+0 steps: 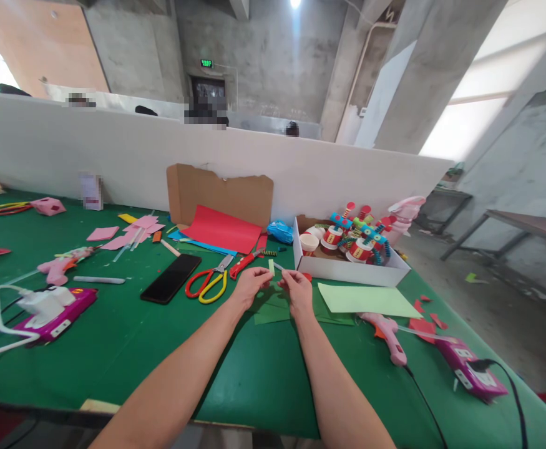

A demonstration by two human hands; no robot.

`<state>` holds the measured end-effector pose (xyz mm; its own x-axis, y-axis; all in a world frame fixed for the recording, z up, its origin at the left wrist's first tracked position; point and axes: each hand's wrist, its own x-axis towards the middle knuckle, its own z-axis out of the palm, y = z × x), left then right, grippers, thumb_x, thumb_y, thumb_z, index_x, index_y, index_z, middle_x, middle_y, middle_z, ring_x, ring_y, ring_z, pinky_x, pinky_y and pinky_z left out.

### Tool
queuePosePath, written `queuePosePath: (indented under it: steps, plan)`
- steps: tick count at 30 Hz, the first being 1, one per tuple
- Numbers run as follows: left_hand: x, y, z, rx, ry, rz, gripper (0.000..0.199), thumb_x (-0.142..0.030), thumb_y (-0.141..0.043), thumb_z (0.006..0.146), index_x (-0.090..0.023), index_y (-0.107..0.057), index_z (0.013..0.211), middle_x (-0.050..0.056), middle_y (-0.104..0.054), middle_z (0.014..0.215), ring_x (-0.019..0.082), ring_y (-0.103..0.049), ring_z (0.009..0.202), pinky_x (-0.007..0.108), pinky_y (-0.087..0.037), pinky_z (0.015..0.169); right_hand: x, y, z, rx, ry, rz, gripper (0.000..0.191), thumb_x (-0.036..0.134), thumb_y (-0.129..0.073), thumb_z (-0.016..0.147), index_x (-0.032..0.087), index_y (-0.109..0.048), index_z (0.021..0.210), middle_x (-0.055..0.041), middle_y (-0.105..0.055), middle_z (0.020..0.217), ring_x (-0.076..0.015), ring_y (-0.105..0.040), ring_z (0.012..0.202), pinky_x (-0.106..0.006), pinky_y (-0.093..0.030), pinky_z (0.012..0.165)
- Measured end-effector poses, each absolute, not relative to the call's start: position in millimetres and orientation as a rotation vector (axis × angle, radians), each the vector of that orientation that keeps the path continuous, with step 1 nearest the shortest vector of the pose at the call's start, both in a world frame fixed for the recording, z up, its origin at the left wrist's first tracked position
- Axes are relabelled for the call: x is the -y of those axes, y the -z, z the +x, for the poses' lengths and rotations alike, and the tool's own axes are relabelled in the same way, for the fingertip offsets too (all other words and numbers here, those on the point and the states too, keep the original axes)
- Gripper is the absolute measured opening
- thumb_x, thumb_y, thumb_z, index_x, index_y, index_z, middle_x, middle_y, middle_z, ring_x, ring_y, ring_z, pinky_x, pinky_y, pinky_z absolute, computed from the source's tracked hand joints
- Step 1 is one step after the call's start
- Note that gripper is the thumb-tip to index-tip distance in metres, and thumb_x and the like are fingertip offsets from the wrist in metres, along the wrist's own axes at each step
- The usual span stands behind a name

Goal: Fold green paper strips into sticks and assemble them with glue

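My left hand (pixel 252 287) is closed in a pinch on a small light green paper strip (pixel 271 267), held upright above the table. Close by on the right, my right hand (pixel 297 290) pinches a slim grey stick (pixel 277 266); its kind is too small to make out. Dark green paper sheets (pixel 273 312) lie beneath both hands. Left of my left hand are scissors (pixel 214 278) with one red and one yellow handle, and a red-handled cutting tool (pixel 244 264). A pale green paper sheet (pixel 366 299) lies to the right of my right hand.
A white box (pixel 354 272) of paper-cup figures stands behind my right hand. One pink glue gun (pixel 387 333) and a purple power strip (pixel 472 369) lie at right, another glue gun (pixel 64 265) at left. A black phone (pixel 171 279) and red paper (pixel 226 228) are nearby.
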<state>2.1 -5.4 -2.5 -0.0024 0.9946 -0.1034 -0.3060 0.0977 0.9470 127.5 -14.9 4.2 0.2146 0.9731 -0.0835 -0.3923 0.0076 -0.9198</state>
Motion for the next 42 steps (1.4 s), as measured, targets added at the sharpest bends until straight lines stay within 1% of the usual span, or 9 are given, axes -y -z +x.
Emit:
queuePosePath:
  steps: [3,7,9,12,18,24,31,36,42]
  plan:
    - [7.6,-2.3,2.5,-1.020,-1.266,0.861,0.034,-0.035,-0.084,0.047,-0.012,-0.065,0.065,-0.002,-0.060,0.057,0.007,-0.049,0.049,0.022,-0.037,0.052,13.1,-3.5,130.8,0.599,-1.246,-0.980,0.027,0.033,-0.083,0.052,0.017,-0.064,0.063,0.0056,-0.059,0.051,-0.0081,-0.055,0.049,-0.024,-0.053,0.061]
    - [10.8,-6.5,3.4,-0.976,-1.237,0.818,0.038,-0.034,-0.086,0.043,-0.012,-0.065,0.065,-0.001,-0.061,0.058,0.007,-0.051,0.051,0.023,-0.039,0.055,13.9,-3.5,129.7,0.577,-1.429,-0.967,0.028,0.028,-0.085,0.048,0.017,-0.062,0.060,0.0049,-0.060,0.053,-0.0072,-0.055,0.049,-0.022,-0.052,0.058]
    - [11.0,-6.3,3.5,-0.955,-1.230,0.815,0.039,-0.034,-0.087,0.043,-0.012,-0.065,0.066,-0.001,-0.061,0.059,0.008,-0.053,0.053,0.023,-0.040,0.056,14.9,-3.4,127.7,0.626,-1.523,-0.942,0.028,0.026,-0.086,0.047,0.017,-0.064,0.062,0.0048,-0.061,0.054,-0.0069,-0.055,0.050,-0.021,-0.052,0.058]
    - [9.9,-4.0,3.3,-0.939,-1.233,0.820,0.038,-0.034,-0.087,0.044,-0.012,-0.065,0.066,-0.001,-0.061,0.059,0.008,-0.054,0.053,0.022,-0.039,0.055,15.7,-2.7,125.9,0.675,-1.565,-0.903,0.029,0.026,-0.085,0.048,0.018,-0.066,0.067,0.0050,-0.062,0.055,-0.0070,-0.056,0.052,-0.021,-0.052,0.060]
    - [8.9,-1.8,3.2,-0.925,-1.238,0.840,0.038,-0.035,-0.087,0.043,-0.012,-0.066,0.066,-0.002,-0.060,0.057,0.008,-0.052,0.052,0.022,-0.038,0.053,17.0,-3.2,125.9,0.709,-1.527,-0.912,0.031,0.029,-0.087,0.047,0.018,-0.067,0.068,0.0044,-0.063,0.061,-0.0071,-0.056,0.053,-0.022,-0.052,0.060]
    - [10.8,-4.7,3.9,-0.939,-1.245,0.840,0.037,-0.033,-0.088,0.043,-0.011,-0.066,0.065,-0.002,-0.059,0.055,0.007,-0.051,0.051,0.022,-0.038,0.053,18.6,-5.3,124.9,0.762,-1.487,-0.922,0.031,0.031,-0.087,0.046,0.018,-0.067,0.066,0.0054,-0.062,0.060,-0.0065,-0.055,0.053,-0.021,-0.051,0.058]
    - [10.2,-4.3,4.0,-0.958,-1.232,0.860,0.036,-0.033,-0.087,0.044,-0.011,-0.069,0.066,0.000,-0.060,0.054,0.007,-0.049,0.050,0.022,-0.037,0.052,18.3,-5.4,124.1,0.770,-1.459,-0.946,0.032,0.030,-0.087,0.045,0.018,-0.066,0.066,0.0037,-0.064,0.062,-0.0081,-0.055,0.053,-0.023,-0.050,0.058]
    - [8.1,0.0,4.1,-0.940,-1.221,0.889,0.035,-0.036,-0.086,0.047,-0.011,-0.070,0.066,0.001,-0.061,0.054,0.008,-0.049,0.051,0.022,-0.038,0.052,15.6,-3.0,123.6,0.761,-1.399,-0.957,0.031,0.033,-0.085,0.047,0.018,-0.066,0.066,0.0041,-0.063,0.060,-0.0082,-0.054,0.053,-0.023,-0.049,0.057]
    - [6.3,3.2,2.3,-0.961,-1.200,0.911,0.031,-0.035,-0.084,0.052,-0.011,-0.071,0.068,0.003,-0.062,0.056,0.009,-0.051,0.052,0.023,-0.039,0.054,14.9,-2.0,123.0,0.834,-1.346,-0.985,0.029,0.035,-0.082,0.049,0.018,-0.066,0.066,0.0031,-0.063,0.058,-0.0101,-0.055,0.053,-0.025,-0.050,0.058]
